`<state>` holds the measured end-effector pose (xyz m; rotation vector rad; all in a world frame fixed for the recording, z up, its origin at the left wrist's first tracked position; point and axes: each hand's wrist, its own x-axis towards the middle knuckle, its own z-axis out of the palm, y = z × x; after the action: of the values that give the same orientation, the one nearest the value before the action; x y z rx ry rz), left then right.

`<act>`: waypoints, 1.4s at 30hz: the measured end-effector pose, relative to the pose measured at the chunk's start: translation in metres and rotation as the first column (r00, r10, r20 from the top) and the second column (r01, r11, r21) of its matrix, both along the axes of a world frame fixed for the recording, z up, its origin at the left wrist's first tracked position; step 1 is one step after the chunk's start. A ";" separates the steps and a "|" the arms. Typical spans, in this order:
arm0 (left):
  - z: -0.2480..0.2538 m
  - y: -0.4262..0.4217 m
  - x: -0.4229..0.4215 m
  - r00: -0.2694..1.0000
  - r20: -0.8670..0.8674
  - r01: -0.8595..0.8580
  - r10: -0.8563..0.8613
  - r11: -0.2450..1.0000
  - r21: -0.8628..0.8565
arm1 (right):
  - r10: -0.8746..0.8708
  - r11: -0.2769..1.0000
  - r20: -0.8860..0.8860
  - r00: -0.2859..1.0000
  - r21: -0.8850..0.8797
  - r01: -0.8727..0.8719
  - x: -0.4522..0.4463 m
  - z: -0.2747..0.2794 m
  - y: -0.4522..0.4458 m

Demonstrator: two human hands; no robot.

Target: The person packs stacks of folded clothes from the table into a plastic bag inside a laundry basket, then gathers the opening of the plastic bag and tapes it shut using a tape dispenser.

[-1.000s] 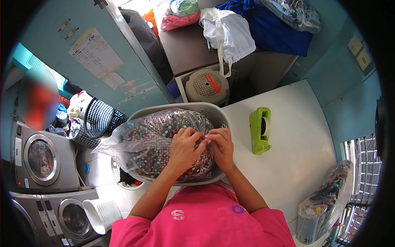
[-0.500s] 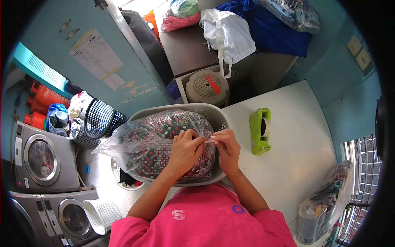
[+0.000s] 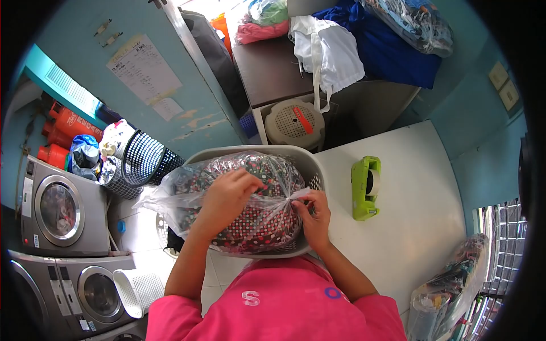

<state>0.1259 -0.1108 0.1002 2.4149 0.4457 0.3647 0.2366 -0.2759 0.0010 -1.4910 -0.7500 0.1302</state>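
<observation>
A clear plastic bag (image 3: 250,224) full of dark fabric with white, red and green dots lies on its side in a grey laundry basket (image 3: 319,170). At its right end the plastic is gathered into a twist, and my right hand (image 3: 314,216) pinches it between thumb and fingers. Over the middle of the bag is my left hand (image 3: 226,199), fingers loosely bent and seemingly holding nothing; its thumb is hidden. The bag's other loose end spreads out at the left. To the right, a green tape dispenser (image 3: 358,190) with a roll rests on the white table.
The white table (image 3: 409,210) extends right, with another filled plastic bag (image 3: 449,295) near its front corner. Left are washing machines (image 3: 62,210), a black basket (image 3: 139,159) and a white basket (image 3: 136,292). A white cloth bag (image 3: 335,54) hangs off the brown counter (image 3: 264,71).
My left hand has let go of the gathered plastic and moved left over the bag. My right hand still pinches the twist. The whole view has shifted slightly.
</observation>
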 end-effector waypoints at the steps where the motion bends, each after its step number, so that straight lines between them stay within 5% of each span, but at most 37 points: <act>1: -0.006 -0.002 0.000 0.997 -0.053 0.065 -0.056 0.982 0.177 | 0.000 1.000 0.000 1.000 -0.002 0.000 0.000 0.001 0.002; 2: -0.009 -0.004 0.001 0.988 -0.114 0.135 -0.101 0.929 0.344 | 0.018 1.000 0.070 0.997 -0.008 -0.018 0.001 0.003 0.005; 5: -0.012 -0.008 0.003 0.982 -0.170 0.150 -0.082 0.886 0.440 | 0.042 0.999 0.147 0.988 -0.024 -0.039 0.002 0.008 0.011; 14: -0.015 -0.010 0.006 0.975 -0.201 0.185 -0.091 0.835 0.518 | 0.059 0.997 0.301 0.952 -0.060 -0.043 0.004 0.015 0.018; 27: -0.018 -0.005 0.006 0.993 -0.024 0.114 -0.114 0.908 0.403 | 0.216 0.934 0.423 0.880 -0.352 -0.060 0.004 0.040 0.024; 42: -0.022 0.006 0.001 0.988 -0.047 0.153 -0.146 0.930 0.334 | 0.223 0.936 0.418 0.881 -0.344 -0.074 0.003 0.028 0.035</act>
<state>0.1268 -0.1046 0.0779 2.7681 0.2179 0.3723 0.2400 -0.2414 0.0291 -1.7976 -1.2726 0.0192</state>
